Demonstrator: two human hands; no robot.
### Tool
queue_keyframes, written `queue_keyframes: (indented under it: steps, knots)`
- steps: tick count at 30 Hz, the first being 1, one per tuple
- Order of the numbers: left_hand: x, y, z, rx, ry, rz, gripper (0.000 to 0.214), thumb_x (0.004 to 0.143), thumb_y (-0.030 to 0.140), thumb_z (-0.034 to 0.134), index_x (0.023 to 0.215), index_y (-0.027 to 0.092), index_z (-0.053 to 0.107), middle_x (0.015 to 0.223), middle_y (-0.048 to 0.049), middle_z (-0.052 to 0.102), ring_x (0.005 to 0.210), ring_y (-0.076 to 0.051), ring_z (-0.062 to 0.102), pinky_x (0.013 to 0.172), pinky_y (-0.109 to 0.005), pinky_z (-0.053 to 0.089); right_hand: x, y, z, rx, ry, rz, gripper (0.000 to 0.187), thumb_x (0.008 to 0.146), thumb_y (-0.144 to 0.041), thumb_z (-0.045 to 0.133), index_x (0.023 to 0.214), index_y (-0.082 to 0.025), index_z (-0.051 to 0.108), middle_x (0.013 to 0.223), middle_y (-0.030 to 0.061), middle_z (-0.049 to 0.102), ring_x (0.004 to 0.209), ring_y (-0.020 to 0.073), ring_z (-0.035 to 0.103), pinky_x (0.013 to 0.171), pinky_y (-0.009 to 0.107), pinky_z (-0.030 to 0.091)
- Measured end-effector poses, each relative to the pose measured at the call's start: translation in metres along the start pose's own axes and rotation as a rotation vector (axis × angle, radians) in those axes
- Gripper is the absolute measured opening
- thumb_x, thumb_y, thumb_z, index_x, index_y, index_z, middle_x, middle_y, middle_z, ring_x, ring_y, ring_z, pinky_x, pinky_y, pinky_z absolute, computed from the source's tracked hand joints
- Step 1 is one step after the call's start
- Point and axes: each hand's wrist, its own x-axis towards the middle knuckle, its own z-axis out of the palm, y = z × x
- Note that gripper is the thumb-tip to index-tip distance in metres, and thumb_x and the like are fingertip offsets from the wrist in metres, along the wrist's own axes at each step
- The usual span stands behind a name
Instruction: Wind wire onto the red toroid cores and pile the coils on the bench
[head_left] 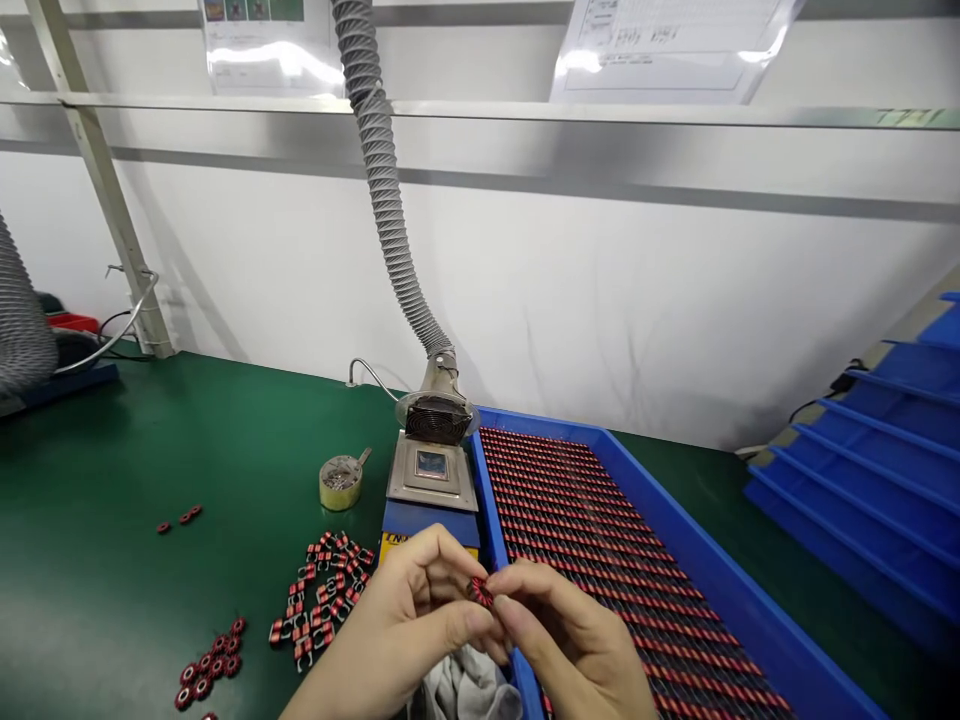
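Small red-and-black wire-wound toroid coil (481, 592) is clamped btwn fingertips of left hand (397, 630) and right hand (577, 640). Hands are together, both closed on it. Coil is held up off the counter, just left of tray's left wall. Lead detail at the grip too small to tell.

Shallow blue plastic tray (697, 505) is set right of hands on green counter (112, 470), packed w/ long tight rows of red-and-black coils (592, 530). Right hand is positioned over tray's left wall. Crumpled grey cloth (465, 690) is seen below hands, near side.

Left of hands: loose heap of red coils w/ silver leads (322, 590). Further left, near side, cluster of red ring coils (210, 660) is laid out; a few stray red coils (184, 516) are placed farther out. Round metal tin w/ silver scraps (341, 482) is placed just beyond heap.

Metal-topped solder station w/ blue base (431, 470) is located far, straight beyond hands, w/ round grilled fume intake (437, 420) on ribbed grey hose (382, 200). Blue stepped rack (847, 470) is seen far right.
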Motion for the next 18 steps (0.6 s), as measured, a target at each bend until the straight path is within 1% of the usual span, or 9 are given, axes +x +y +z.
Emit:
queue_keyframes:
  steps: [2, 4, 7, 11, 13, 15, 18]
  knots:
    - [-0.001, 0.001, 0.001, 0.048, 0.043, 0.001, 0.027, 0.069, 0.026, 0.087, 0.079, 0.017, 0.064, 0.068, 0.0008, 0.072, 0.063, -0.011, 0.068, 0.065, -0.020, 0.052, -0.001, 0.001, -0.003, -0.118, 0.061, -0.029, 0.016, 0.083, -0.043, 0.074, 0.078, -0.028, 0.079, 0.070, 0.0026, 0.071, 0.064, 0.0202, 0.066, 0.061, 0.026, 0.054]
    - [-0.001, 0.002, 0.002, 0.129, 0.085, 0.012, 0.019, 0.069, 0.016, 0.084, 0.077, 0.017, 0.066, 0.067, 0.0010, 0.072, 0.064, -0.011, 0.068, 0.064, -0.019, 0.051, -0.001, 0.002, -0.005, -0.188, 0.089, -0.053, 0.013, 0.082, -0.040, 0.073, 0.078, -0.029, 0.079, 0.072, 0.0025, 0.073, 0.066, 0.0208, 0.066, 0.066, 0.027, 0.055]
    - [-0.001, 0.003, 0.004, 0.217, 0.135, 0.032, 0.014, 0.068, 0.010, 0.079, 0.075, 0.017, 0.069, 0.066, 0.0009, 0.072, 0.064, -0.011, 0.066, 0.062, -0.019, 0.049, 0.000, 0.002, -0.004, -0.171, 0.024, -0.061, 0.013, 0.085, -0.035, 0.071, 0.075, -0.027, 0.077, 0.067, 0.0013, 0.070, 0.062, 0.0191, 0.064, 0.064, 0.026, 0.053]
    - [0.000, 0.001, 0.004, 0.183, 0.137, 0.028, 0.021, 0.064, 0.018, 0.085, 0.074, 0.017, 0.066, 0.066, 0.0009, 0.072, 0.062, -0.012, 0.066, 0.063, -0.021, 0.051, 0.002, 0.006, 0.000, -0.045, -0.031, -0.024, 0.021, 0.089, -0.035, 0.069, 0.072, -0.023, 0.072, 0.065, 0.0007, 0.066, 0.060, 0.0166, 0.060, 0.058, 0.023, 0.049]
    - [0.001, -0.001, 0.003, 0.176, 0.123, 0.018, 0.025, 0.066, 0.024, 0.086, 0.074, 0.017, 0.063, 0.066, 0.0004, 0.072, 0.062, -0.013, 0.068, 0.063, -0.022, 0.052, 0.001, 0.008, 0.002, 0.024, -0.030, 0.009, 0.023, 0.089, -0.039, 0.070, 0.074, -0.022, 0.072, 0.065, 0.0003, 0.062, 0.059, 0.0147, 0.057, 0.055, 0.021, 0.046]
    - [0.001, -0.002, 0.003, 0.200, 0.079, -0.006, 0.028, 0.069, 0.028, 0.085, 0.075, 0.017, 0.060, 0.065, -0.0009, 0.073, 0.062, -0.014, 0.069, 0.063, -0.023, 0.051, 0.001, 0.009, 0.005, 0.156, -0.010, 0.071, 0.026, 0.087, -0.043, 0.073, 0.075, -0.020, 0.071, 0.062, -0.0014, 0.058, 0.055, 0.0116, 0.052, 0.052, 0.019, 0.043]
    - [-0.001, -0.001, 0.004, 0.244, 0.029, -0.038, 0.032, 0.070, 0.033, 0.085, 0.078, 0.016, 0.060, 0.067, -0.0019, 0.073, 0.064, -0.014, 0.069, 0.063, -0.022, 0.049, 0.002, 0.005, 0.007, 0.429, 0.032, 0.167, 0.031, 0.083, -0.045, 0.078, 0.072, -0.019, 0.066, 0.052, -0.0062, 0.048, 0.045, 0.0072, 0.038, 0.045, 0.018, 0.038]
